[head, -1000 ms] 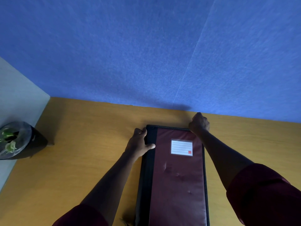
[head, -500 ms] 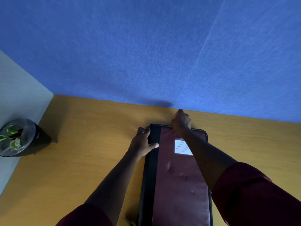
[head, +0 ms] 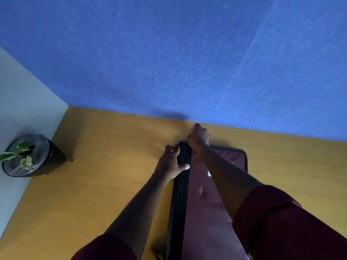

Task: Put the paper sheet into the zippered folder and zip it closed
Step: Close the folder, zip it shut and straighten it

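A maroon zippered folder (head: 204,212) with a black spine lies closed on the wooden desk, its long side running away from me. My left hand (head: 170,162) grips the black spine near the far left corner, thumb resting on top. My right hand (head: 198,137) is fisted at the far edge of the folder, close to that left corner, pinched on what seems to be the zipper pull, which is hidden under the fingers. My right forearm covers most of the white label. The paper sheet is not visible.
A dark pot with a green-and-white plant (head: 28,156) stands at the desk's far left corner. A blue felt wall panel (head: 169,62) rises behind the desk (head: 103,175). A pale wall borders the left side.
My right hand has travelled left along the folder's far edge, from the right corner to near the left corner. My left hand has stayed on the spine.
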